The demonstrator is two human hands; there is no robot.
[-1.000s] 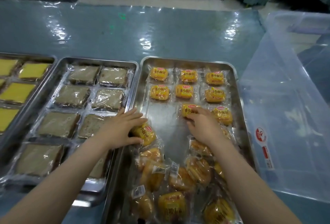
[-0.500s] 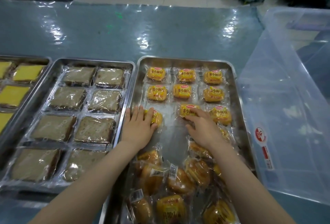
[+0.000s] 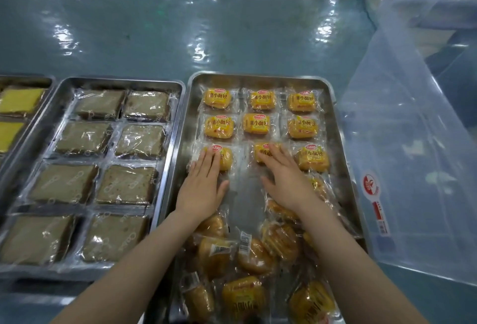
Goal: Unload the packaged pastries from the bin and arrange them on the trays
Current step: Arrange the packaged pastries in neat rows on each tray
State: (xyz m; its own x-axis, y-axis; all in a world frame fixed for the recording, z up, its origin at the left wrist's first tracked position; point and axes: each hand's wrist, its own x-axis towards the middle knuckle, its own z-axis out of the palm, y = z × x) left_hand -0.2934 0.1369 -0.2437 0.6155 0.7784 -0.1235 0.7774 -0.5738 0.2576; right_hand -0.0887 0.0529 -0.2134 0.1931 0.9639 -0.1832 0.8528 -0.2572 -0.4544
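Third row going down, flat palms only

Straight fingers (image 3: 210, 159) of the left hand (image 3: 204, 189) and right hand (image 3: 286, 181) pressed small yellow wrapped buns (image 3: 223, 158) into line, gripping nothing, probably squaring the grid on the steel tray (image 3: 344, 168); loose ones (image 3: 254, 256) waited nearer, the clear plastic bin (image 3: 413, 168) alongside on the worktop (image 3: 154, 39).

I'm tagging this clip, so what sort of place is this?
Probably a bakery or canteen prep area: steel trays of wrapped small breads, a clear storage bin, and a plastic-covered table.
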